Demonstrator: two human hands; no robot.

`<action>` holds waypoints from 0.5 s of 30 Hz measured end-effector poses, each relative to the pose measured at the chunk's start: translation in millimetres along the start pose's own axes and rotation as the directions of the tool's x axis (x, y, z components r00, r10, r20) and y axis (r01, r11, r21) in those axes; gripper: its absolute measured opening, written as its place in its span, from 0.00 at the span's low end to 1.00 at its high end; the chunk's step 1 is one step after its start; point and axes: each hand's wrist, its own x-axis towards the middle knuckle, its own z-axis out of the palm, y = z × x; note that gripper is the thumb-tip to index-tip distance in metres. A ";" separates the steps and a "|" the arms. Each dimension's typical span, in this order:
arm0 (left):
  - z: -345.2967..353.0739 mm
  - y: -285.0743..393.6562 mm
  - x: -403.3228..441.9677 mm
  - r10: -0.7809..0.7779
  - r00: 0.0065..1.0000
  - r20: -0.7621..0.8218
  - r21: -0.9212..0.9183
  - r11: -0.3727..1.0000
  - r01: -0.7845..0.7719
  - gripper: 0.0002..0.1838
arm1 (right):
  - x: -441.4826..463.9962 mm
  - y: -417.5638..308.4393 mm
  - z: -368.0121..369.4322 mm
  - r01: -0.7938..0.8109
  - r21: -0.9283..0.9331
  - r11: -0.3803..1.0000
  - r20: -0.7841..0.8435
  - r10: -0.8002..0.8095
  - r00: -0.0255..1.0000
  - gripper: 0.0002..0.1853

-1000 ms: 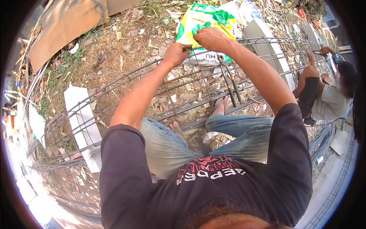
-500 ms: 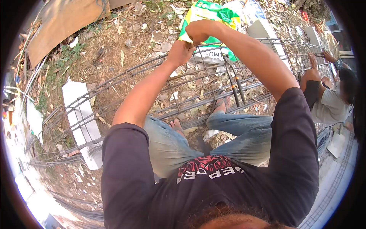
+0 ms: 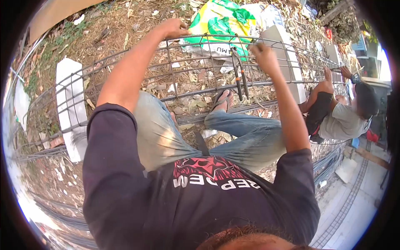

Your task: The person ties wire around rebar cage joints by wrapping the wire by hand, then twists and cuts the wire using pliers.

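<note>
Out to the far edge of the steel cage [image 3: 191,94], with the left hand [image 3: 171,28] up at the top rail, fingers bent toward the bar, grip or no grip impossible to tell. Across to the right hand [image 3: 264,57]: blurred, fingers curled just by the same rail, and again no telling whether closed on anything. Wide open room between the two, crossed by rails and by the pincers [image 3: 238,78], lodged in the grid nearer the right hand, handles pointing back toward the jeans [image 3: 246,143]. Down below, rough ground [image 3: 116,25] of straw, leaves and rubble, with a brown board [image 3: 58,14] at upper left and grey paving [image 3: 341,212] at lower right. Over at the right end, another person [image 3: 341,118], low down, hands by the bars. Now for textures: thin dark rods squared into a long grid, pale slabby block [image 3: 73,137] at left, orange bands on dark handles, and a crumpled yellow, green and white sack [image 3: 221,18] just beyond the rail.
</note>
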 end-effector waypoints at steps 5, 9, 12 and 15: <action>-5.2 -16.4 -57.3 -0.300 0.938 -0.176 -0.100 0.953 0.286 0.43 | -85.4 -12.9 47.2 0.011 -0.292 0.956 0.061 0.007 0.998 0.45; 27.4 -35.6 -108.5 -0.480 0.774 -0.414 -0.085 0.867 0.492 0.44 | -104.4 -39.7 37.2 0.120 -0.436 0.892 0.119 -0.075 0.990 0.36; 44.0 -37.7 -146.8 -0.468 0.686 -0.558 -0.082 0.853 0.516 0.46 | -93.9 -24.2 54.6 0.047 -0.363 0.931 0.145 0.007 0.989 0.28; 35.0 -23.1 -161.4 -0.496 0.720 -0.486 -0.013 0.828 0.561 0.48 | -65.9 -12.5 38.4 0.015 -0.188 0.982 0.214 0.026 0.976 0.24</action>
